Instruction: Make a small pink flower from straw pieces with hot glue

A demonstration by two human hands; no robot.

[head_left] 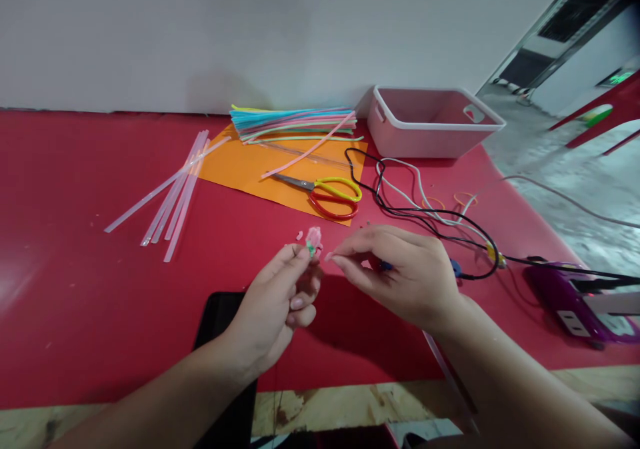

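Observation:
A small pink flower with a green base [313,240] is pinched between the thumb and fingers of my left hand [280,302]. Just to its right, my right hand [400,269] has its thumb and forefinger pressed together around a tiny pale pink bit [329,256], too small to name. The two hands are close but apart. Beyond them, scissors with yellow and red handles [335,197] lie partly on an orange sheet [235,172]. A blue and red object under my right hand is mostly hidden.
Colourful fuzzy sticks [295,124] lie near the wall, glue sticks [175,196] at left. A pink basket [425,139] stands at back right. Black and white cables [425,212] run to a purple power strip [565,302]. A dark flat object [215,322] lies beneath my left forearm.

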